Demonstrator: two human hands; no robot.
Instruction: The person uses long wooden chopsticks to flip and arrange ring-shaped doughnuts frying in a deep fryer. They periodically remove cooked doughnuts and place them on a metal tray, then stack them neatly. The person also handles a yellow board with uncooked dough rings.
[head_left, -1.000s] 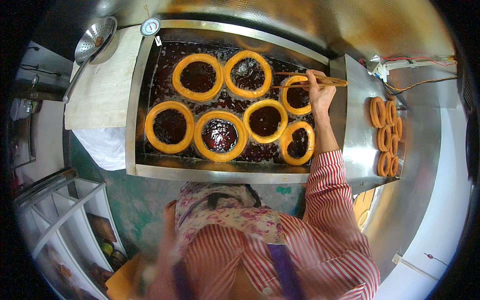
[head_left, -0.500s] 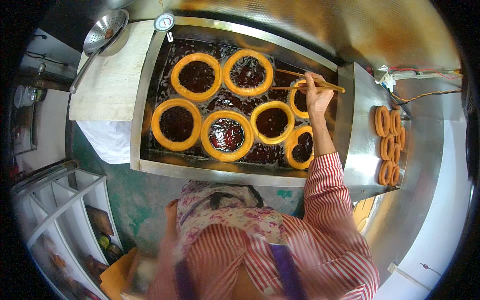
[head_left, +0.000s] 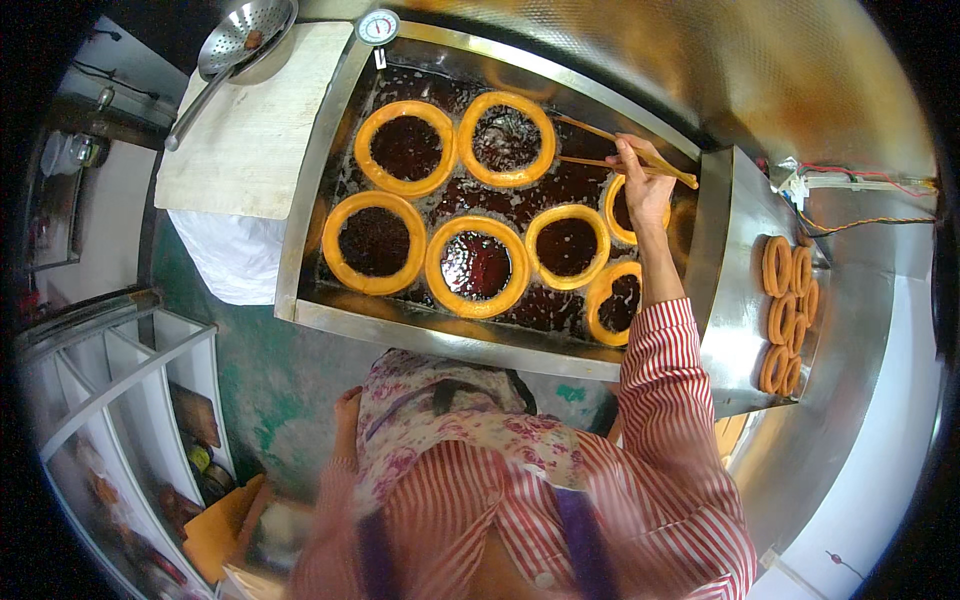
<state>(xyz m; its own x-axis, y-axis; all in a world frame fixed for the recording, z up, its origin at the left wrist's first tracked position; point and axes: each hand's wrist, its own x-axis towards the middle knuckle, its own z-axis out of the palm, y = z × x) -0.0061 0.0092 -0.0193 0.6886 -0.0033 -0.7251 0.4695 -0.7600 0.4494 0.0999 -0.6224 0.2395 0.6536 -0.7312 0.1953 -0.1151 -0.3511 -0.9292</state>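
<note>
A pair of long, light-brown wooden chopsticks point(head_left: 675, 173) is pinched by the right hand point(head_left: 645, 185), their tips spread. From this grip the long axis runs left and slightly away, the tips ending just beside a golden, ring-shaped dough piece point(head_left: 507, 179) in the rectangular steel fryer point(head_left: 450, 342). The left hand point(head_left: 347, 405) is lowered, well apart; its state cannot be told. Browned rings point(head_left: 769, 268) are placed rightward on the steel tabletop point(head_left: 730, 320).
</note>
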